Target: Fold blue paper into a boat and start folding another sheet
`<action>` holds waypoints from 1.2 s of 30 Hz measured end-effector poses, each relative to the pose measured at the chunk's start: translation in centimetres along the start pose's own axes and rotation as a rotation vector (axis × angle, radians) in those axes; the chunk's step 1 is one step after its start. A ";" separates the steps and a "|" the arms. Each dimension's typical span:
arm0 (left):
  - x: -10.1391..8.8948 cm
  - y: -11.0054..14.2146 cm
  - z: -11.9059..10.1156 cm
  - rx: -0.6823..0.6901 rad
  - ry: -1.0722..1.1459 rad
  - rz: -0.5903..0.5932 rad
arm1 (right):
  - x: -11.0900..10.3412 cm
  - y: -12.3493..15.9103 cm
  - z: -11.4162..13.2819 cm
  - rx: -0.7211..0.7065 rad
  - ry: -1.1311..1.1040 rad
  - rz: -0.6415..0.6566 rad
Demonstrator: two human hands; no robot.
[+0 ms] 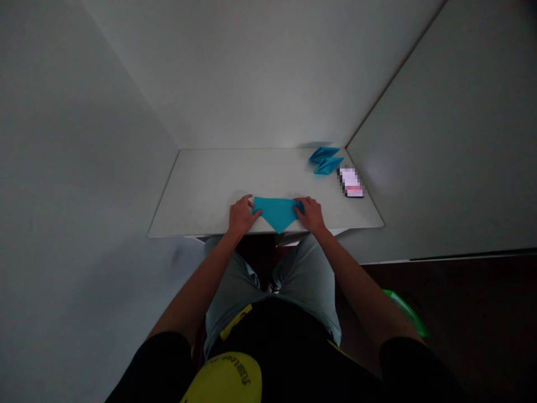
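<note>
A blue sheet of paper (277, 212), folded into a triangle that points toward me, lies near the front edge of a small white table (210, 184). My left hand (241, 215) presses on its left corner and my right hand (311, 214) presses on its right corner. Both hands lie flat on the paper with fingers bent. Two folded blue paper shapes (326, 159) rest at the table's back right corner.
A phone with a lit, blurred screen (351, 182) lies at the right side of the table. White walls close in the table on the left, back and right. A green object (406, 310) sits on the dark floor to my right.
</note>
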State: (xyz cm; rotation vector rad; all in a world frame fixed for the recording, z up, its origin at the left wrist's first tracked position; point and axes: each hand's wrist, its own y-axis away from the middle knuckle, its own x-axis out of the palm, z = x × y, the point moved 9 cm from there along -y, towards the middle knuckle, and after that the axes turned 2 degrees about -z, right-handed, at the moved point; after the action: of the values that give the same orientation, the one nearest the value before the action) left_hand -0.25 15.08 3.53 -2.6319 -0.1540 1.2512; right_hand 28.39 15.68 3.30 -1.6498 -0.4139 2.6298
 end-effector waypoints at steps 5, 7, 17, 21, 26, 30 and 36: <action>0.8 1.7 -2.4 0.305 -0.045 0.095 | -0.2 1.5 1.2 -0.193 0.042 0.004; 1.3 2.5 -2.8 0.381 -0.043 0.195 | 0.1 2.3 1.5 -0.272 0.071 0.070; 0.2 6.4 -1.1 0.527 -0.050 0.349 | -1.0 6.1 0.1 -0.398 0.000 0.225; 0.3 6.0 -0.8 0.503 -0.032 0.384 | -1.1 6.2 -0.8 -0.418 -0.046 0.289; 0.3 4.9 -1.1 0.437 0.010 0.367 | -1.5 5.4 -0.5 -0.431 -0.133 0.260; 0.3 4.0 -1.3 0.323 0.054 0.321 | -1.1 4.4 -0.4 -0.402 -0.214 0.224; 0.2 2.6 -0.7 0.140 -0.035 0.293 | -0.2 3.1 -2.3 -0.245 -0.375 0.179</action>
State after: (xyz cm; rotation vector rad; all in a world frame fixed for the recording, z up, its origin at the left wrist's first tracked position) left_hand 0.47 12.45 3.16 -2.5775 0.3139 1.3405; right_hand 30.95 13.12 1.84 -1.2896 -0.6455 3.1447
